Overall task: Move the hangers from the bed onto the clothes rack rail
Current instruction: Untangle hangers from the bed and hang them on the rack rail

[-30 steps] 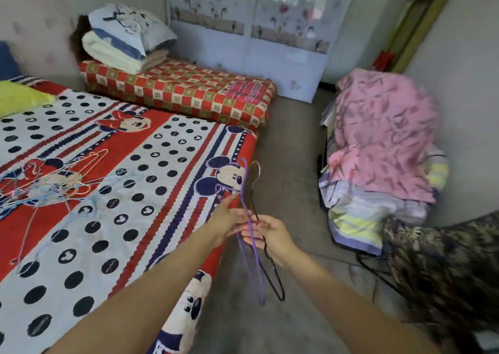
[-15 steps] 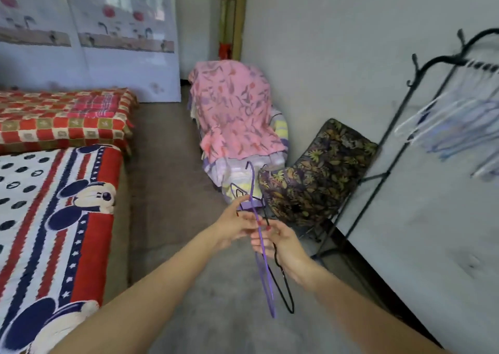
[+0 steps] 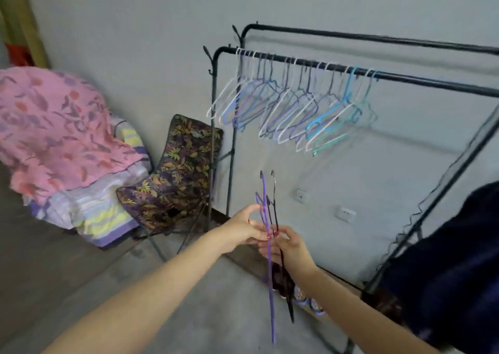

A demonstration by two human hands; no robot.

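Observation:
I hold a purple hanger [image 3: 270,270] and a black hanger [image 3: 286,280] upright in front of me, hooks up and seen edge-on. My left hand [image 3: 247,229] pinches the purple one near its neck. My right hand [image 3: 291,247] grips both hangers just below that. The black clothes rack has a front rail [image 3: 421,81] up and to the right, with several white, purple and blue hangers [image 3: 294,108] hanging along its left half. The bed is out of view.
A folding chair with leaf-print fabric [image 3: 178,170] stands left of the rack. A pile of bedding under a pink floral cloth [image 3: 56,135] sits at the left. Shoes [image 3: 305,297] lie under the rack. A dark garment [image 3: 453,267] hangs at the right.
My view has swung right from the bed to the clothes rack. Both hands have stayed on the two hangers and carried them toward the rack.

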